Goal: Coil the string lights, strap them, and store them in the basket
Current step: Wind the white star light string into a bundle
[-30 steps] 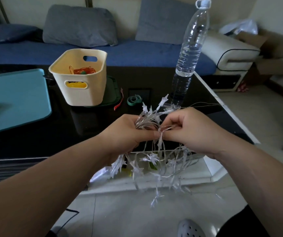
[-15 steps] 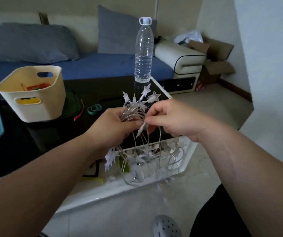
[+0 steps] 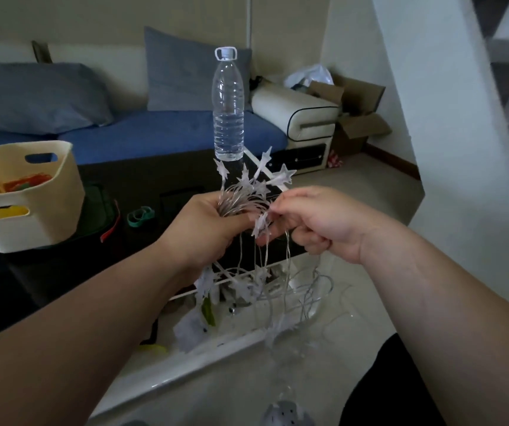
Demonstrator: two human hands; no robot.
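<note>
The left hand [image 3: 204, 225] grips the coiled string lights [image 3: 241, 198] above the bench's [image 3: 167, 179] near edge. The right hand [image 3: 317, 222], pressed against it a second ago, now pinches what seems the next strand beside it. Coiling is unfinished, with loops dangling.

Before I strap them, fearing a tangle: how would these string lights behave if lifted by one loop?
Probably floppy: below the left hand the string lights hang in slack loops. Likely light: thin wire, small plastic-looking stars. The stars jut out at angles, so they may well snag.
</note>
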